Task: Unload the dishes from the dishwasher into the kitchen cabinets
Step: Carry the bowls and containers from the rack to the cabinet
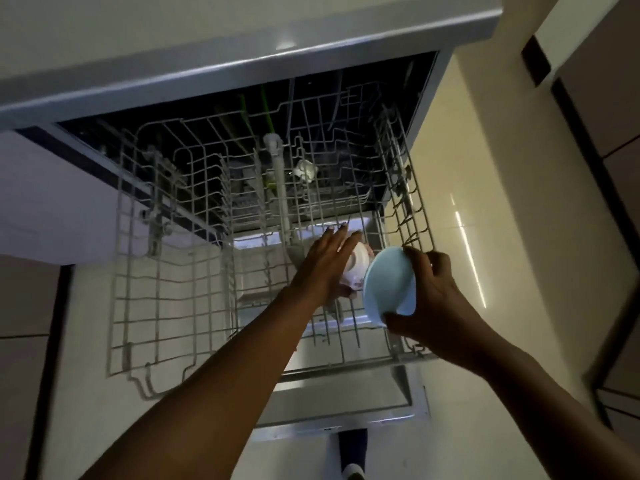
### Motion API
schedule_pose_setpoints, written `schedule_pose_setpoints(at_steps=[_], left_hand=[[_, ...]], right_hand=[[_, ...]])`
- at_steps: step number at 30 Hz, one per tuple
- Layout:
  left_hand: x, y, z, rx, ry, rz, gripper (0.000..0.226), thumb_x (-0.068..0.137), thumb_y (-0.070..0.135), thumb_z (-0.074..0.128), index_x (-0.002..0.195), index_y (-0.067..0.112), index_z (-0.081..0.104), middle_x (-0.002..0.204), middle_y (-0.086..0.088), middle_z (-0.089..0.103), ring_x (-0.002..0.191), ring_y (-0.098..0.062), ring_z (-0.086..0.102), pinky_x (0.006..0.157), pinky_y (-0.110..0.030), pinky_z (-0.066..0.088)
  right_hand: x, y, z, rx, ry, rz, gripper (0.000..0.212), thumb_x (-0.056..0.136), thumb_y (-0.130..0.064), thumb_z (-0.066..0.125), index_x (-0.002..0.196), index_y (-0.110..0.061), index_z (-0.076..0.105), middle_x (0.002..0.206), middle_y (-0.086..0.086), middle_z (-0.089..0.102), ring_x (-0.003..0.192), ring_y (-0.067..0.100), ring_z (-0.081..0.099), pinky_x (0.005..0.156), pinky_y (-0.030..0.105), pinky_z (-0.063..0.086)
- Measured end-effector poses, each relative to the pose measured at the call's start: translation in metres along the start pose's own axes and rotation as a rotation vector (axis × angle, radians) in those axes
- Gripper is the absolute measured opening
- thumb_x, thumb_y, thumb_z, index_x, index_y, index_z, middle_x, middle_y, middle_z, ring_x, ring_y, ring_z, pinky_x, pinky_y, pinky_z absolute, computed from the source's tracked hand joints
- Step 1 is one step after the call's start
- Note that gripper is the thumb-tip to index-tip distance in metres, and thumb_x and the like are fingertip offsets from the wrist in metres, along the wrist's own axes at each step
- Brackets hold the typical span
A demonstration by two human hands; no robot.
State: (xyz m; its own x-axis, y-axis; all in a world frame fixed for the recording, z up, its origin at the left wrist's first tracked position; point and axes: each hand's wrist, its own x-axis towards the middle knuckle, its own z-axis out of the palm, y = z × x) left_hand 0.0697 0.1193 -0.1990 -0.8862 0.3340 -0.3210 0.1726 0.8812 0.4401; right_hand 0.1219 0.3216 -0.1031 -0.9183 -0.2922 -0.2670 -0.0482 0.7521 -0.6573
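**Two bowls held over the pulled-out rack**

A pale blue bowl (389,285) is gripped by the right hand (433,299), thumb and fingers curled round its rim, above the wire rack (166,271); just beside it, a white patterned bowl (356,268) is grasped by the left hand (325,268), fingers laid over it; the open dishwasher door (346,400) is seen beneath.

The pulled-out wire rack (166,306) carries a white patterned cup (355,271).
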Motion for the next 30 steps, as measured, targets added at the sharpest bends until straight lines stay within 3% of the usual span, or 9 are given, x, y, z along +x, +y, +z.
schedule_pose_setpoints(at_steps=[3,6,10,12,15,19,23,29,30], left_hand=[[0.018,0.008,0.005,0.013,0.016,0.016,0.099,0.065,0.039,0.082,0.146,0.018,0.03,0.144,-0.009,0.035,0.134,-0.029,0.033,0.11,-0.042,0.032],[0.007,0.011,-0.009,-0.123,0.085,-0.041,0.092,0.064,0.043,0.08,0.141,0.015,0.038,0.138,-0.01,0.042,0.127,-0.03,0.04,0.104,-0.043,0.039],[-0.031,0.008,-0.055,-0.356,0.339,-0.222,0.091,0.058,0.05,0.082,0.13,0.022,0.035,0.129,-0.001,0.046,0.114,-0.017,0.045,0.087,-0.03,0.047],[-0.059,-0.006,-0.088,-0.313,0.405,-0.207,0.084,0.059,0.049,0.083,0.124,0.019,0.04,0.121,0.003,0.049,0.109,-0.014,0.048,0.083,-0.026,0.046],[-0.111,-0.039,-0.143,-0.183,0.468,-0.184,0.075,0.057,0.056,0.078,0.117,0.022,0.048,0.115,0.0,0.057,0.107,-0.02,0.053,0.084,-0.038,0.049],[-0.202,-0.071,-0.213,-0.1,0.567,-0.243,0.071,0.053,0.066,0.075,0.109,0.03,0.051,0.105,0.005,0.06,0.098,-0.017,0.055,0.077,-0.034,0.048],[-0.31,-0.107,-0.257,-0.07,0.594,-0.275,0.078,0.05,0.075,0.071,0.117,0.044,0.045,0.113,0.016,0.052,0.105,-0.011,0.048,0.083,-0.037,0.05],[-0.456,-0.172,-0.352,-0.138,0.737,-0.257,0.074,0.055,0.066,0.073,0.119,0.038,0.051,0.111,0.015,0.056,0.104,-0.01,0.051,0.082,-0.029,0.048],[-0.469,-0.178,-0.364,-0.138,0.747,-0.248,0.078,0.057,0.064,0.075,0.125,0.037,0.048,0.118,0.014,0.054,0.11,-0.009,0.048,0.087,-0.029,0.047]], right_hand=[[-0.01,0.008,-0.001,0.066,0.056,-0.001,0.111,0.06,-0.031,0.087,0.146,-0.014,0.018,0.136,0.001,0.026,0.115,0.009,0.032,0.092,0.021,0.045],[-0.012,-0.001,-0.005,0.313,0.174,0.057,0.102,0.063,-0.026,0.086,0.141,-0.019,0.02,0.132,-0.008,0.027,0.115,0.01,0.042,0.078,0.009,0.047],[-0.005,-0.038,-0.009,0.519,0.28,0.056,0.092,0.062,-0.038,0.082,0.134,-0.031,0.025,0.133,-0.007,0.03,0.119,0.022,0.046,0.085,0.041,0.056],[0.004,-0.066,-0.006,0.485,0.255,0.032,0.093,0.063,-0.037,0.082,0.137,-0.035,0.025,0.137,-0.005,0.028,0.122,0.025,0.044,0.086,0.048,0.054],[0.015,-0.123,0.002,0.382,0.252,-0.064,0.092,0.068,-0.025,0.083,0.141,-0.027,0.026,0.137,-0.001,0.027,0.12,0.018,0.038,0.092,0.043,0.049],[0.016,-0.214,0.018,0.291,0.209,-0.254,0.088,0.069,-0.024,0.081,0.139,-0.031,0.028,0.125,-0.009,0.026,0.107,0.002,0.03,0.082,0.018,0.036],[0.006,-0.308,0.045,0.2,0.153,-0.411,0.094,0.068,-0.032,0.081,0.144,-0.022,0.029,0.136,0.002,0.031,0.114,0.011,0.034,0.091,0.029,0.038],[-0.015,-0.497,0.087,0.206,0.144,-0.534,0.101,0.07,-0.036,0.078,0.148,-0.02,0.016,0.141,-0.001,0.025,0.124,0.012,0.032,0.097,0.024,0.032],[-0.016,-0.518,0.092,0.222,0.142,-0.547,0.102,0.069,-0.038,0.077,0.147,-0.02,0.014,0.141,-0.003,0.024,0.123,0.011,0.031,0.097,0.024,0.034]])
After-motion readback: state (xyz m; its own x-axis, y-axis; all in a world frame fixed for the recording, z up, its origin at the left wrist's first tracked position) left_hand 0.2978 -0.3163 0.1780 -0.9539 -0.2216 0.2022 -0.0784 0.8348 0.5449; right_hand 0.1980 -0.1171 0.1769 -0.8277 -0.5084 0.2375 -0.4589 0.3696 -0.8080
